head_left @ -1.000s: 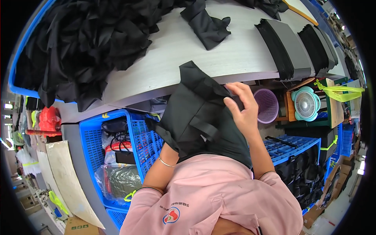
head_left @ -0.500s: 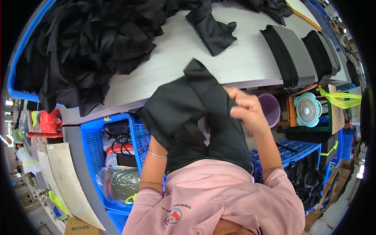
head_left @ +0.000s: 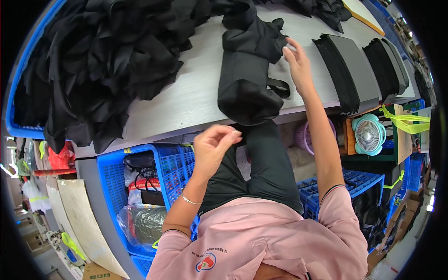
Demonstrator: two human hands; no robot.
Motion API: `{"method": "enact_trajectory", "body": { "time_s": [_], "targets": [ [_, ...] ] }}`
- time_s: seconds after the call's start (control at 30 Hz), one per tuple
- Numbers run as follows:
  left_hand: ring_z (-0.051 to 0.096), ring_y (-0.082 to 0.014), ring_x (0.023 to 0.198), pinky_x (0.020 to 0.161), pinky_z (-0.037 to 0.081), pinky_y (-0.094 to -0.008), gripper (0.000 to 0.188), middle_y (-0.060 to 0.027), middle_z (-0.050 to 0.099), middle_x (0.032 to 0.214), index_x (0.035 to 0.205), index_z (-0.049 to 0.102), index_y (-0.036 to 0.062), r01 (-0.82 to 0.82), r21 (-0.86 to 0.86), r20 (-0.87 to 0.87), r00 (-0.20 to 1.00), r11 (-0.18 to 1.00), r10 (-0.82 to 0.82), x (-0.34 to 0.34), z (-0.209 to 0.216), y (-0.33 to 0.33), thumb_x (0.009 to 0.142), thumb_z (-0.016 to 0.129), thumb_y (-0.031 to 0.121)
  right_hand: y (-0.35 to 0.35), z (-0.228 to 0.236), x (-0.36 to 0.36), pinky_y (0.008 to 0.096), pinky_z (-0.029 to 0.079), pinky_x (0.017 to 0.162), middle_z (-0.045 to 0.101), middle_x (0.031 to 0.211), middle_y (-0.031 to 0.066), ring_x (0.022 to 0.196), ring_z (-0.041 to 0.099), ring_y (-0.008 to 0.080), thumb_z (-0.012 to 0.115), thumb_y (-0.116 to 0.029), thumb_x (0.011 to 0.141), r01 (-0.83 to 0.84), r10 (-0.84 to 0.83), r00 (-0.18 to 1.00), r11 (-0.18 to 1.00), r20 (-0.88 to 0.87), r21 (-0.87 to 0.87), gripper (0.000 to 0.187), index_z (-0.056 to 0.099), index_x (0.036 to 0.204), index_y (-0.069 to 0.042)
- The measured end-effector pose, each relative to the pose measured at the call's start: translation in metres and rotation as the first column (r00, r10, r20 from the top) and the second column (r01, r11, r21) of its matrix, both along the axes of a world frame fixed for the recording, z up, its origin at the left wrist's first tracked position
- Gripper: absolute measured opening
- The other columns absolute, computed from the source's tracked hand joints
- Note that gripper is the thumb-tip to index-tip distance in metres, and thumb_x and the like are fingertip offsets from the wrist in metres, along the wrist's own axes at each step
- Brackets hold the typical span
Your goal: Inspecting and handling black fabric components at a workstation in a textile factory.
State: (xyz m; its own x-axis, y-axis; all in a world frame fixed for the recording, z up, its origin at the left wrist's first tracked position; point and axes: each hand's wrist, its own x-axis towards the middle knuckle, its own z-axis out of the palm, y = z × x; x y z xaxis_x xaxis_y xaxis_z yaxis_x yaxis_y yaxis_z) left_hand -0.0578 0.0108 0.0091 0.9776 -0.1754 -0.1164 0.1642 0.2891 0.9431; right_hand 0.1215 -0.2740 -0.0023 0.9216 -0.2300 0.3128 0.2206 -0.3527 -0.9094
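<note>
Lying at 12 o'clock on the pale bench (head_left: 158,112): one black cloth piece (head_left: 242,70), folded, its near end rounded and brought to the bench's front edge, with a narrow black strap (head_left: 280,87) looped out at its 4 o'clock side. Its upper end is met by more black cloth (head_left: 239,15); the line between them cannot be made out.

Right hand (head_left: 300,67): extended between 1 and 2 o'clock, fingertips placed at the cloth's upper right edge; whether the edge is gripped or merely touched cannot be told. Left hand (head_left: 212,148): held near the centre, just off the cloth's near end, fingers curled and thumb brought toward the forefinger; whether anything thin is pinched cannot be told. A bracelet (head_left: 190,197) is worn on the left wrist.

Heap of black cloth (head_left: 107,60): piled at 10 o'clock. Two stacks of black-and-grey sheets (head_left: 350,70): set side by side at 2 o'clock. Small turquoise fan (head_left: 368,134) and purple basket (head_left: 308,137): kept at 3 o'clock. Blue basket (head_left: 108,186), loaded with bagged goods: stood at 8 o'clock.
</note>
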Motion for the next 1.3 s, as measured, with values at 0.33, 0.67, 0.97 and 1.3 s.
{"method": "enact_trajectory", "body": {
  "time_s": [0.33,0.67,0.97,1.3],
  "targets": [
    [0.062,-0.0116,0.096,0.083,0.051,-0.0266,0.046,-0.0065,0.063,0.116,0.130,0.060,0.0006,0.118,0.282,0.257,0.947,0.952,-0.194,0.078,0.031,0.009,0.090,0.076,0.013,0.033,-0.005,-0.164,0.0329,0.056,0.086,0.070,0.113,0.0080,0.099,0.068,0.0152,0.062,-0.023,0.101,-0.142,0.403,0.887,0.701,-0.225,0.699,0.039,0.060,0.131,0.003],
    [0.055,-0.0015,0.071,0.060,0.044,-0.0189,0.023,0.0042,0.062,0.084,0.092,0.064,0.0041,0.341,0.221,0.029,0.934,0.914,-0.356,0.094,0.032,0.001,0.081,0.084,0.008,0.020,-0.009,-0.139,0.0234,0.051,0.082,0.069,0.105,0.0001,0.090,0.064,0.0069,0.078,-0.011,0.086,-0.207,0.710,0.700,0.301,-0.073,0.931,0.038,0.063,0.120,-0.005],
    [0.045,-0.0005,0.061,0.054,0.036,-0.0183,0.038,0.0072,0.053,0.068,0.071,0.050,0.0109,-0.007,0.305,0.163,0.986,0.952,-0.045,0.102,0.025,-0.002,0.079,0.087,0.012,0.022,0.023,-0.116,0.0201,0.048,0.073,0.067,0.089,-0.0022,0.079,0.061,0.0049,0.077,-0.022,0.087,-0.371,0.818,0.529,0.463,-0.227,0.805,0.025,0.064,0.101,-0.005],
    [0.040,-0.0032,0.066,0.056,0.036,-0.0226,0.037,0.0062,0.047,0.075,0.081,0.051,0.0043,0.215,0.345,0.158,0.946,0.914,-0.283,0.090,0.014,-0.012,0.077,0.087,0.011,0.050,0.039,-0.120,0.0202,0.046,0.068,0.063,0.080,-0.0045,0.074,0.058,0.0033,0.079,-0.009,0.085,-0.511,0.609,0.707,0.791,-0.359,0.337,0.022,0.064,0.100,-0.001]
  ]
}}
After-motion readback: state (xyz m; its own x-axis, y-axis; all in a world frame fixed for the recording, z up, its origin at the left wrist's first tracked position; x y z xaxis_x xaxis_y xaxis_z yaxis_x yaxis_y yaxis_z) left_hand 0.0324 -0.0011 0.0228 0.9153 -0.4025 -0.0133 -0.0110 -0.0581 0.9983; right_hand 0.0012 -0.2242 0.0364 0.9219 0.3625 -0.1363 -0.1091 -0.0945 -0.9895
